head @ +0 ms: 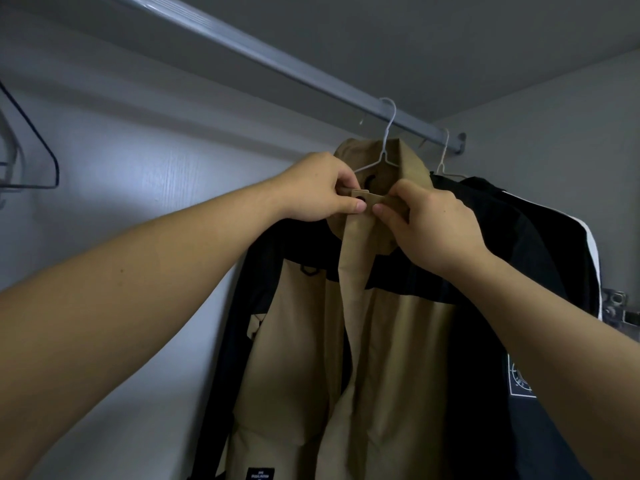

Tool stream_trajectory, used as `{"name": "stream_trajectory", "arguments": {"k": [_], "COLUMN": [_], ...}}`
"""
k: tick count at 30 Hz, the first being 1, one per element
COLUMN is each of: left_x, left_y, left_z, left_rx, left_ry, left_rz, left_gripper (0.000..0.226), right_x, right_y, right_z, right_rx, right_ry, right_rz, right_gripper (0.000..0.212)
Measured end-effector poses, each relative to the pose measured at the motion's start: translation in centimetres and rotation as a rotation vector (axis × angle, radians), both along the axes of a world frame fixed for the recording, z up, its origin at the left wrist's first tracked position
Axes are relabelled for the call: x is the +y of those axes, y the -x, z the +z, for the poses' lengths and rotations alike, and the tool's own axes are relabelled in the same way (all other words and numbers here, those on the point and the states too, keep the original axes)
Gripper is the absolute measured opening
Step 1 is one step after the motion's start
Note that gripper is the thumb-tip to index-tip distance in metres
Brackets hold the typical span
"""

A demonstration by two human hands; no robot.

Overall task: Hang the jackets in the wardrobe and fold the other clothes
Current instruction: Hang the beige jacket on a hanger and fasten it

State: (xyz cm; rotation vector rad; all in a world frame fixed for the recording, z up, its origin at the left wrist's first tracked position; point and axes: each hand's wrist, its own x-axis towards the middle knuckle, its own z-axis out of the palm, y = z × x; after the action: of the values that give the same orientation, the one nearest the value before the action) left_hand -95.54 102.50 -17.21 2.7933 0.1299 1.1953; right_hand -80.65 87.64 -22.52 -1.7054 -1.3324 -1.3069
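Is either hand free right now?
No: the left hand and the right hand both pinch the collar tab of the tan jacket.

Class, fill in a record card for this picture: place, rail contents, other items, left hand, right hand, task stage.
place: wardrobe, below the rail
rail contents: tan jacket on white hanger; black jacket on another
other items: dark hanger at left, bare
left hand: pinches collar tab of tan jacket
right hand: pinches same tab
task stage: both jackets hung

Both hands (372, 202) pinch the collar tab (367, 199) of the hanging tan jacket (391, 341).
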Motion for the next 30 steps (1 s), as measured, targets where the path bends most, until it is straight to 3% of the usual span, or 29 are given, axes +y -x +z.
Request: {"name": "stream_trajectory", "arguments": {"k": [13,18,20,23,26,30], "left_x": [-0.3,-0.5,-0.4,-0.1,0.2,1.1], "left_y": [-0.5,-0.8,-1.1,-1.5,-1.8,-2.4], "left_z": [-0.6,-1.6,-3.1,-7.8,-15.6,-28.1], "left_rx": [-0.024,-0.155,-0.257,-0.499,-0.632,-0.439], "left_ry": [-0.018,-0.051,-0.011,0.144,0.255,0.646], "left_rz": [-0.039,-0.015,-0.045,-0.077,-0.073,-0.01], "left_gripper": [0.011,0.017,0.034,0.06,0.058,0.046], "right_x": [0.1,0.1,0.1,0.4,0.8,1.1], "right_y": [0.0,0.6,0.9,2.0,3.2,5.1], "right_z": [-0.5,-1.6,-3.1,-7.6,-14.8,-26.4], "right_rx": [0.036,0.055,0.121,0.157,0.314,0.528], "right_ry": [-0.062,-0.165,-0.272,-0.387,-0.293,-0.031], "right_rz": [0.045,0.007,-0.004,0.024,0.151,0.166], "right_gripper": [0.03,0.035,0.044,0.049,0.04,0.023]}}
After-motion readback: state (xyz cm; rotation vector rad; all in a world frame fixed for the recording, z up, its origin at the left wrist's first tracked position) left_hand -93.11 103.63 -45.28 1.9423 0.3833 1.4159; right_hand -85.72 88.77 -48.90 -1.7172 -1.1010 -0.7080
